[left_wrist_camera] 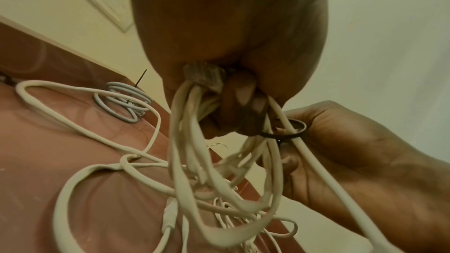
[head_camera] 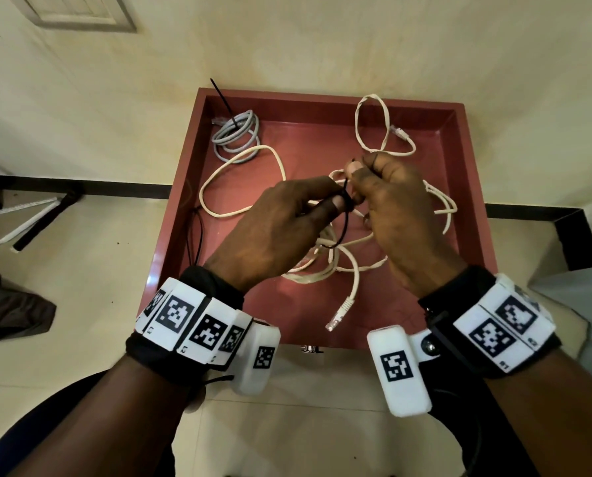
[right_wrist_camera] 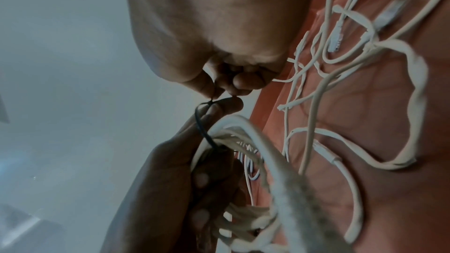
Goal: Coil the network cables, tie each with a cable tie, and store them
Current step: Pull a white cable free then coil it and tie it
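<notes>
Above the red tray (head_camera: pixel 325 96), my left hand (head_camera: pixel 334 203) grips a bundle of white network cable (left_wrist_camera: pixel 185 141) in its curled fingers. A black cable tie (left_wrist_camera: pixel 282 136) is looped round that bundle, close to the left fingers. My right hand (head_camera: pixel 356 173) pinches the tie's end between thumb and fingertips. In the right wrist view, the tie (right_wrist_camera: pixel 202 128) runs from my right hand (right_wrist_camera: pixel 224 88) down to the bundle (right_wrist_camera: pixel 255 136) in my left hand (right_wrist_camera: pixel 194 170). The bundle's loose end and plug (head_camera: pixel 339 311) hang down over the tray.
A grey cable coil (head_camera: pixel 236 134), tied with a black cable tie, lies in the tray's far left corner. Loose white cable loops (head_camera: pixel 243 177) spread over the tray, one (head_camera: pixel 373 125) at the back right. Spare black ties (head_camera: pixel 198 232) lie at the tray's left wall.
</notes>
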